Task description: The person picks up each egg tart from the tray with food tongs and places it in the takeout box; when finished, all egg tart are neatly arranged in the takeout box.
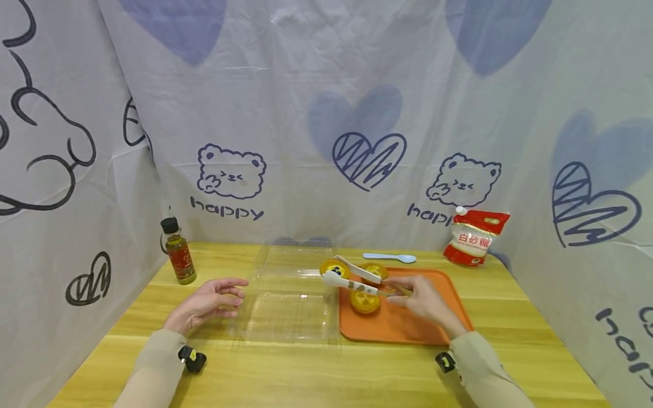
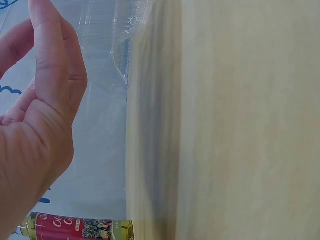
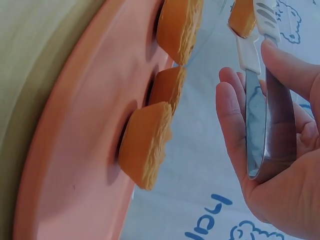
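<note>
My right hand grips metal tongs with pale spotted tips, thumb on one arm and fingers along the other. Between the tips, a blueberry-topped egg tart is held up at the tray's left edge; the right wrist view shows part of this tart. More tarts sit on the orange tray, partly hidden by the tongs in the head view. My left hand holds nothing, its fingers loosely bent beside a clear plastic clamshell box whose lid lies folded back.
An oil bottle with a red label stands at the back left. A pale blue spoon lies behind the tray, and a red-and-white sugar bag stands at the back right. Printed cloth hangs around the wooden table.
</note>
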Tool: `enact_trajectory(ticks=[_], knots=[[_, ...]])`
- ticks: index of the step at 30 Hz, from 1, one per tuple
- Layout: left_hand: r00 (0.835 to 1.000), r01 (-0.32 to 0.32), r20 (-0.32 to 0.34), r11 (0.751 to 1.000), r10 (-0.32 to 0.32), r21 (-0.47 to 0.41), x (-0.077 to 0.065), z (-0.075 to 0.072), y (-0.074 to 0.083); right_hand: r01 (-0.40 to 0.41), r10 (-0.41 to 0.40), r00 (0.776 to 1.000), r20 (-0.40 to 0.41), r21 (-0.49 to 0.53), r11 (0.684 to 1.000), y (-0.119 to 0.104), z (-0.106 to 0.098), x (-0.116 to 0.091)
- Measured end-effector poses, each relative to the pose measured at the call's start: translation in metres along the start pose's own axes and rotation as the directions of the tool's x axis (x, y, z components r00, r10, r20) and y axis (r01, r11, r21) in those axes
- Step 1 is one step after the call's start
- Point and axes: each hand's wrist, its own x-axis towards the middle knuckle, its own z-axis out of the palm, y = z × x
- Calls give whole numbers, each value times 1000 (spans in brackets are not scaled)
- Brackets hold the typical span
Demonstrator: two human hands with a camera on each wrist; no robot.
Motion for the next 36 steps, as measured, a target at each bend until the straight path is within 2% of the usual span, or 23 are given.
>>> enact_trajectory(ticks=[8,15,20,36], knots=[[1000,-4,1,1000,4,10,1,1,1,19,-19,1000,-16,-14,1000,-7,9,4],[1000,-17,-14,999,17,33,-5,-2,1,30,-31,999,15,34,999,-22,18,10],[1000,-17,-5,1000,17,24,-4,-1,2,51,-52,998,44,22,998,-29,24,12],[1000,-5,-7,1000,5,25,-3,2,2,103,-112,988,107,82,991,-46,46,13]])
